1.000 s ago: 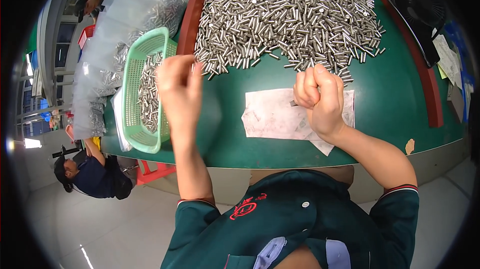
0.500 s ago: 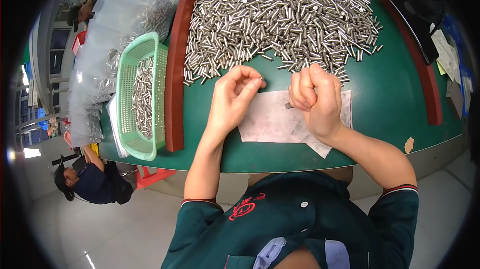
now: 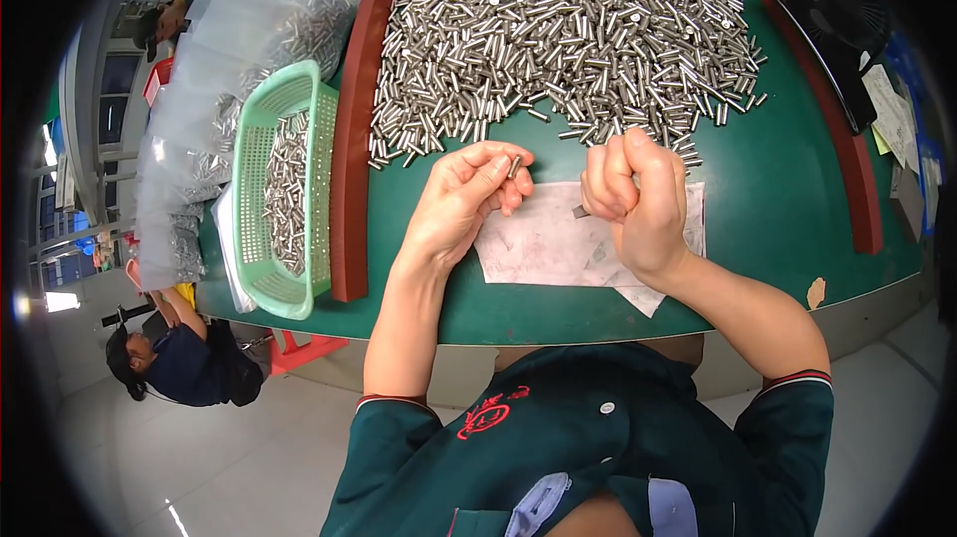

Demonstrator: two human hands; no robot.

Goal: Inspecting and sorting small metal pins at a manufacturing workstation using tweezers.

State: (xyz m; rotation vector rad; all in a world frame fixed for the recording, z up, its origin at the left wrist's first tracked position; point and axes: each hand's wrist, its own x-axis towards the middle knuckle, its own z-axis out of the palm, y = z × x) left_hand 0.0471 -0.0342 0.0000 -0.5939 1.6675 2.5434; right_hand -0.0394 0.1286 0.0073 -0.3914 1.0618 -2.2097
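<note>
The smooth pin [image 3: 514,167], pinched in the left hand [image 3: 464,200] by the cloth's [image 3: 543,250] far left corner, could slip and roll into the pile [image 3: 568,38] beyond if that grip loosens; the right hand [image 3: 638,200] is curled closed above the cloth, contents unclear.

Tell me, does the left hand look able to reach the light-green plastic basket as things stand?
Probably yes: the light-green plastic basket is open on top; the left hand, holding a metal pin, would need to clear the dark-red rail between.
</note>
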